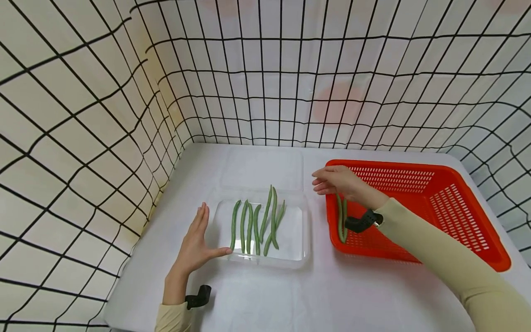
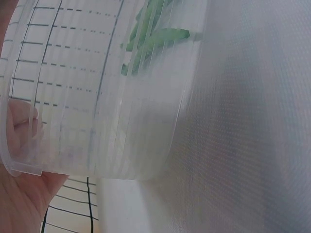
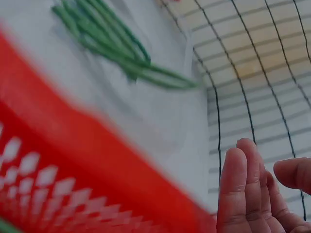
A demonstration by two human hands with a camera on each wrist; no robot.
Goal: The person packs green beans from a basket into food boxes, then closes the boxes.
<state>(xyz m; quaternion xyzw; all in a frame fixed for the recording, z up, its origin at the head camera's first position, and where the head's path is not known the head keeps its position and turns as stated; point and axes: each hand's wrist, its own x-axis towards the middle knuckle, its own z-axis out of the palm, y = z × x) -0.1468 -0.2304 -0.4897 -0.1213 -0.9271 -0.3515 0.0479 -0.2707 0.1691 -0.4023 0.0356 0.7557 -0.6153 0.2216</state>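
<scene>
Several green beans (image 1: 250, 228) lie mostly lengthwise in a clear plastic container (image 1: 307, 235), two of them crossing at the right. My left hand (image 1: 195, 249) is at the container's left side, fingers straight and thumb stretched along the front rim. Through the clear wall, the left wrist view shows part of that hand (image 2: 22, 124). Over the left rim of a red basket (image 1: 419, 207), my right hand (image 1: 338, 180) points left with its fingers extended. Nothing is between thumb and fingers (image 3: 233, 189) in the right wrist view. Two beans (image 1: 340, 219) lie along the basket's left side, partly under the right forearm.
Behind the container a clear flat lid (image 1: 262, 168) lies on the white table (image 1: 249, 295). Black wire mesh (image 1: 265, 71) stands round the back and sides. A strip of white tabletop separates container and basket.
</scene>
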